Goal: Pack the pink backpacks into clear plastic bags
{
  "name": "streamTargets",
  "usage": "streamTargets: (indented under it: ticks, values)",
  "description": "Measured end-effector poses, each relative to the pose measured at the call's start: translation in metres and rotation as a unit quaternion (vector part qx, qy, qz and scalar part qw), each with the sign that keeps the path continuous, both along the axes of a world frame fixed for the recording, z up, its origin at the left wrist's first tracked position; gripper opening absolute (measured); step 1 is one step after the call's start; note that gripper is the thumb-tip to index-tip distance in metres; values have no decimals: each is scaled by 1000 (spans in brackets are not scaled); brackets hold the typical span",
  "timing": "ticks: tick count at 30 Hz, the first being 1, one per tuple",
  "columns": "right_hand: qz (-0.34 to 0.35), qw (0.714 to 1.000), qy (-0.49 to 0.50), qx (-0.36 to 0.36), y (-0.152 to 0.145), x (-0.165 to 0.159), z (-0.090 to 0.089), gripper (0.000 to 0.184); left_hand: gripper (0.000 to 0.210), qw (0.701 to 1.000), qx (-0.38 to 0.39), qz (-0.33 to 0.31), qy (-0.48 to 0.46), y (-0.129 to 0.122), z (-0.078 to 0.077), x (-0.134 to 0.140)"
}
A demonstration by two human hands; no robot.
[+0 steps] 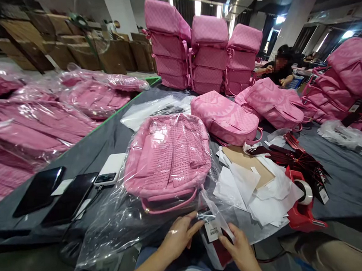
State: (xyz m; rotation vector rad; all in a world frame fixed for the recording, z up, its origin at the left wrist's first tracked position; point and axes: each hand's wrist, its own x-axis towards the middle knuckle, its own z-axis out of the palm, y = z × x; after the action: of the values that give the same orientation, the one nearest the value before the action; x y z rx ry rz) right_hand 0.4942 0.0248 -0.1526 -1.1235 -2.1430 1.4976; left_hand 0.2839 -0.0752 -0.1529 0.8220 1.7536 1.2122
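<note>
Both hands' grip pinches hang tag point(213, 230) (bagged backpack point(168, 159) behind).

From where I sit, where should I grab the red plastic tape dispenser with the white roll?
Probably grip the red plastic tape dispenser by its raised back behind the white roll, coming from above right; its cutter end points toward you and white papers crowd its left side.

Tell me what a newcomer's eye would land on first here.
A pink backpack in a clear plastic bag lies mid-table, just beyond the hands: the left hand and right hand pinch a barcode tag at the bag's open end. Behind it rise stacked pink backpacks; a red tape dispenser sits right.
</note>
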Motion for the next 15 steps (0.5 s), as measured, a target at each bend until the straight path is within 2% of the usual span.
streamTargets:
  ticks: [2, 3, 5, 7, 8, 10, 13, 15]
  values:
    - [-30, 997, -22, 62, 2, 5, -3, 46, 36, 992, 48, -15, 116, -6, 3, -13]
    - [-35, 996, -23, 83, 2, 8, -4, 44, 30, 981, 74, -42, 171, -6, 6, -20]
    - [-28, 994, -16, 106, 0, 13, -3, 39, 22, 949, 116, -129, 263, -2, 16, -30]
    - [-23, 992, -8, 120, -6, 17, -5, 35, 23, 901, 144, -220, 344, 7, 28, -35]
    - [-28, 991, -7, 134, -9, 18, -7, 35, 23, 868, 163, -259, 390, 12, 34, -36]
    - [-50, 980, -12, 192, -19, 18, -16, 34, 27, 780, 217, -326, 488, 25, 44, -34]
    - [-52, 941, -14, 334, -36, 20, -37, 33, 47, 642, 303, -413, 570, 46, 52, -23]
    - [-28, 908, -14, 419, -48, 22, -51, 35, 37, 590, 343, -452, 574, 58, 52, -15]
